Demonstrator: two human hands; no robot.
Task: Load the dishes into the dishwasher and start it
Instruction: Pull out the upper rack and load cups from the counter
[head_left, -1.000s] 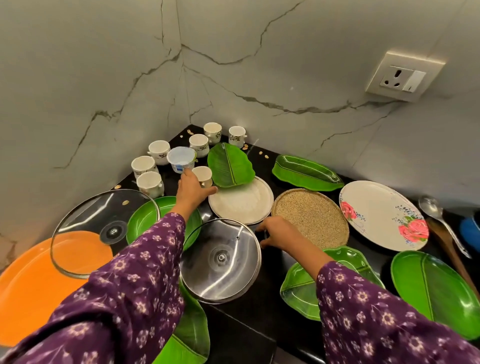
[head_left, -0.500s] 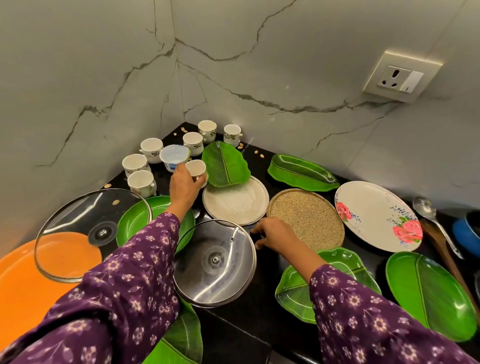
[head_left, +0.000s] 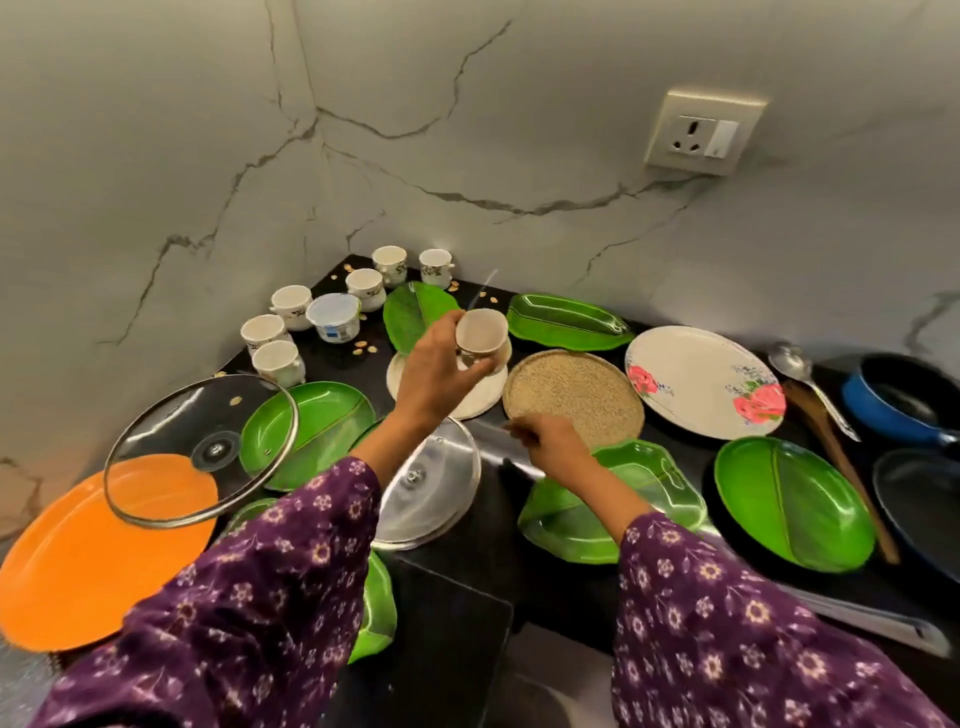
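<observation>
Steel lid (head_left: 431, 499) and beige plate (head_left: 467, 402) are lying directly below the fingers. Left hand (head_left: 436, 369) is pinching a small teacup (head_left: 482, 332) by its wall, in the air. Right hand (head_left: 553, 449) is hovering lower, blurred, finger state unclear. Risk: pinch slipping, cup dropping onto crockery. Mouth is tilting toward the person, axis leaning off vertical.

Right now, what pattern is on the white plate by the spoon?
The plate has pink roses with green leaves; head view.

cups (head_left: 280, 364) back-left | mat (head_left: 574, 397) centre | plate (head_left: 701, 379) just right of mat | pans (head_left: 893, 400) far right | glass lid (head_left: 202, 447) front-left
</observation>
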